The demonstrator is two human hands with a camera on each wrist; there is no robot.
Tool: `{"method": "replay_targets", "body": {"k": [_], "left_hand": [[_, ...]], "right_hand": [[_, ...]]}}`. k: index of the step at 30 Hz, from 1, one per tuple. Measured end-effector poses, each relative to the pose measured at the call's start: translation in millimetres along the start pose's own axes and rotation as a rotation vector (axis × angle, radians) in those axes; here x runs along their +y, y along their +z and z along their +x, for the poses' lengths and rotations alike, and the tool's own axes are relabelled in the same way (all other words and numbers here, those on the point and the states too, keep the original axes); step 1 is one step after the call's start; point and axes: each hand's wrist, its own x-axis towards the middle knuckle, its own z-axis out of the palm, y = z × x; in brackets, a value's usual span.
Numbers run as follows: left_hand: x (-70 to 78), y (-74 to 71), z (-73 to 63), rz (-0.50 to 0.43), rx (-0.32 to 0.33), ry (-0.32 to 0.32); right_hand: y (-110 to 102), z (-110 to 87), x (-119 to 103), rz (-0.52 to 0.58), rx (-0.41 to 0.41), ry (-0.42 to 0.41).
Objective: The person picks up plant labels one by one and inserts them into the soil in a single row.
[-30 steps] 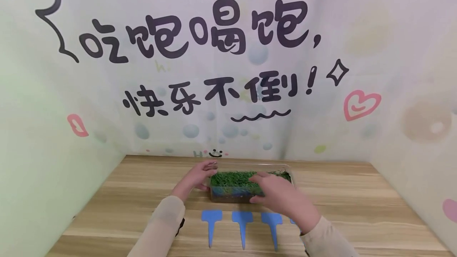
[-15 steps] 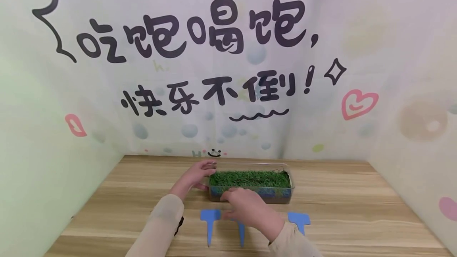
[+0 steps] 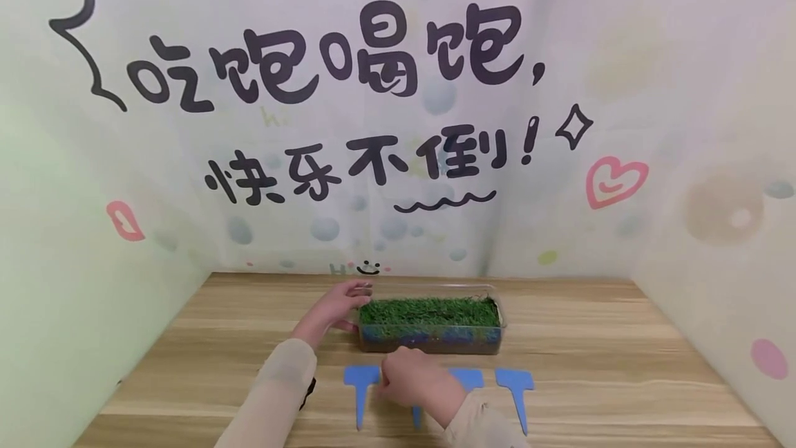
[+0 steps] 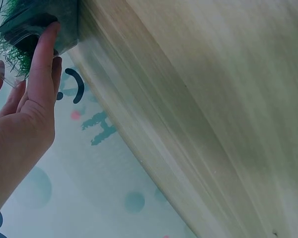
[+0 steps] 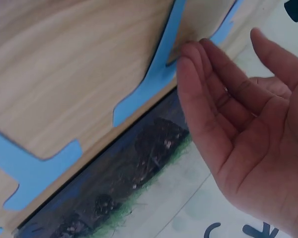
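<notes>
A clear plastic box (image 3: 429, 348) of green grass (image 3: 429, 313) over dark soil stands near the back of the table. My left hand (image 3: 332, 306) grips its left end, fingers and thumb at the wall and rim in the left wrist view. Blue T-shaped plant labels lie in a row in front of the box. Over the second label from the left (image 3: 417, 417) is my right hand (image 3: 410, 379), hiding most of it. In the right wrist view its loosely bent fingertips are beside that label's head (image 5: 159, 79), thumb apart; contact is unclear.
The leftmost label (image 3: 361, 375) lies left of my right hand; two more labels, the third (image 3: 469, 375) and the rightmost (image 3: 515, 379), lie to its right. A printed cloth backdrop (image 3: 373, 240) rises behind the wooden tabletop (image 3: 591, 365).
My right hand has moved left and toward me, from over the grass and the box's right part down to the second label. The left hand stays at the box's left end.
</notes>
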Motion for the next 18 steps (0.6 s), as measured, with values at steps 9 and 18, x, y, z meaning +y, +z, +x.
{"method": "replay_targets", "body": {"k": [9, 18], "left_hand": [[-1.9, 0.6, -0.4, -0.011, 0.001, 0.006], [2.1, 1.4, -1.6, -0.007, -0.002, 0.003]], "right_hand": [[12, 5.1, -21, -0.166, 0.096, 0.106], [27, 10.8, -38, -0.414, 0.235, 0.180]]}}
